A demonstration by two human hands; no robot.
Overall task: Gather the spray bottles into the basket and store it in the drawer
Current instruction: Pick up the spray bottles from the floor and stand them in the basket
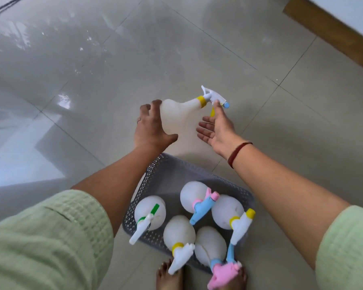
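A white spray bottle (179,114) with a yellow collar, white trigger head and blue nozzle lies tilted above the floor, beyond the basket. My left hand (150,127) grips its rounded base. My right hand (217,127) is open, palm up, just right of the bottle's body, its fingertips touching the trigger head. The grey perforated basket (168,174) sits on the floor near my feet. Several white spray bottles stand in it, one with a green trigger (150,212), one with a blue head (197,198), others with yellow collars or a pink head.
Glossy grey floor tiles (92,70) spread all around. A wooden skirting board (331,32) runs along the wall at the top right. My bare feet (170,277) stand against the basket's near edge. A dark cable (0,7) lies at the top left.
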